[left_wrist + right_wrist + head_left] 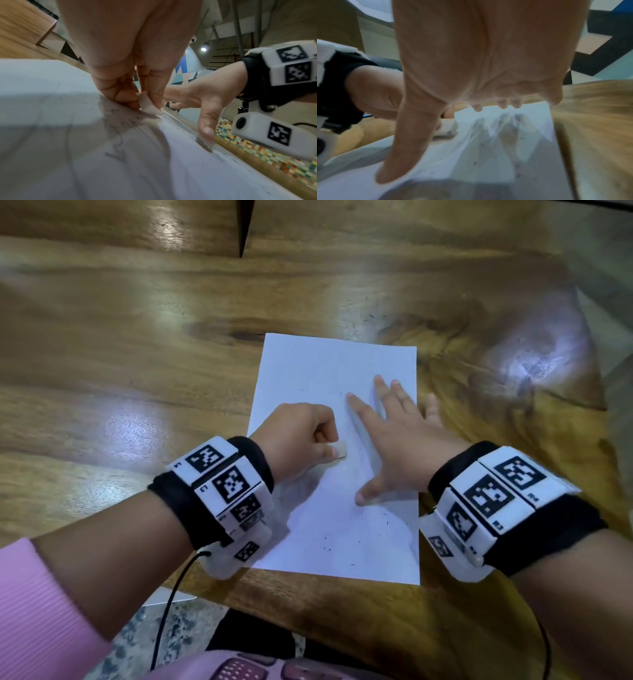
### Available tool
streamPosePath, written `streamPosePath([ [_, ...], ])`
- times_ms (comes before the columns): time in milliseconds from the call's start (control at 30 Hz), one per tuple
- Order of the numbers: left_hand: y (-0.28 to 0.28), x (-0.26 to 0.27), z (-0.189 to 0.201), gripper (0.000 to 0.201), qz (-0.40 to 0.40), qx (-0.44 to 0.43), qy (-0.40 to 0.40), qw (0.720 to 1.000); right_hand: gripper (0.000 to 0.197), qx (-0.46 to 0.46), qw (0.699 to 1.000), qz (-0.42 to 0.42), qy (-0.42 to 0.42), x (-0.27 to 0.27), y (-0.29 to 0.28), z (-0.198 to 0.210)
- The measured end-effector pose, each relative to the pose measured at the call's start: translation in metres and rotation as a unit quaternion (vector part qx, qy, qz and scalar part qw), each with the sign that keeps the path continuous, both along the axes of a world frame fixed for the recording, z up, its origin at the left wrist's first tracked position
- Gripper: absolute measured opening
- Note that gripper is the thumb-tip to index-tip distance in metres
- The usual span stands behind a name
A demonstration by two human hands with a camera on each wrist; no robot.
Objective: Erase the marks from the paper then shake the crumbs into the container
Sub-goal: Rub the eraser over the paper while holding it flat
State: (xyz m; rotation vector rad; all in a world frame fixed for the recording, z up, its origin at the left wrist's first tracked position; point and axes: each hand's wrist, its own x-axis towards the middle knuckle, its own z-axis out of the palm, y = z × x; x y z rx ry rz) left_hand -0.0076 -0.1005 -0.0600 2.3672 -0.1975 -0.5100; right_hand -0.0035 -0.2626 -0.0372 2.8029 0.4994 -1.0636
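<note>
A white sheet of paper point(329, 364) lies on the wooden table, with faint pencil marks point(118, 146) and dark eraser crumbs point(359, 542) scattered on it. My left hand point(301, 433) pinches a small white eraser point(339, 449) between thumb and fingers and presses it onto the paper point(51, 121); the eraser point(149, 105) touches the sheet. My right hand point(394, 433) lies flat with fingers spread, holding the paper point(530, 121) down on its right half; the little finger reaches past the paper's edge. The eraser point(448, 127) shows behind the right thumb. No container is in view.
The wooden table point(137, 354) extends to the left and far side of the paper. Its near edge point(308, 611) runs just below the sheet. A few crumbs lie on the wood point(373, 316) beyond the paper's far right corner.
</note>
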Motion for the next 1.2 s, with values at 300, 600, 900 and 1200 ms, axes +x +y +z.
streamPosePath([
  [300, -0.016, 0.023, 0.008, 0.014, -0.036, 0.056, -0.061, 0.996, 0.132, 0.009, 1.0, 0.006, 0.015, 0.0, 0.001, -0.008],
  [600, 0.002, -0.055, 0.0, 0.023, -0.151, 0.039, -0.028, 0.987, 0.129, -0.014, 1.0, -0.001, 0.02, 0.0, -0.004, -0.005],
  [900, -0.018, 0.009, 0.005, 0.016, -0.091, 0.089, -0.083, 0.988, 0.129, -0.026, 0.999, 0.014, 0.014, 0.001, -0.003, -0.008],
  [1200, 0.006, -0.046, -0.002, 0.02, -0.11, 0.014, -0.066, 0.992, 0.129, 0.028, 0.999, 0.007, 0.023, 0.0, -0.004, -0.004],
])
